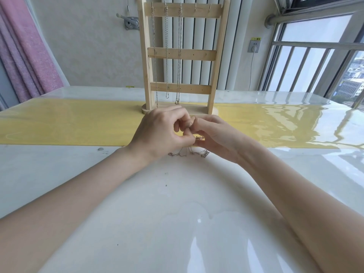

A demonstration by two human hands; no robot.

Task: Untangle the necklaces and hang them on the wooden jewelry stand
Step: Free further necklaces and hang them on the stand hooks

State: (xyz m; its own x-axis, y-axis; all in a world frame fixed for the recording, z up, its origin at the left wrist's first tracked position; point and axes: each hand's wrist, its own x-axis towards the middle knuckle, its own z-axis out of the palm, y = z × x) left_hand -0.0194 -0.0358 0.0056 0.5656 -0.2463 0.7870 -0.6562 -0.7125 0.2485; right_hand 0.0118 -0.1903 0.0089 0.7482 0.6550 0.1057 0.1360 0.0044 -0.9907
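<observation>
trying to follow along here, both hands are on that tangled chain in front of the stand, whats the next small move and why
Probably ease the pinched strands apart: the left hand and right hand pinch the chain at one spot, its loose ends trailing on the table. The stand has three chains hung and two hooks free.

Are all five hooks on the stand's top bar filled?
No. Three chains hang from the left three hooks of the wooden stand; the two right hooks are bare.

Yellow sticker (256, 38) above wall socket (254, 46): txt too small, illegible.
</observation>
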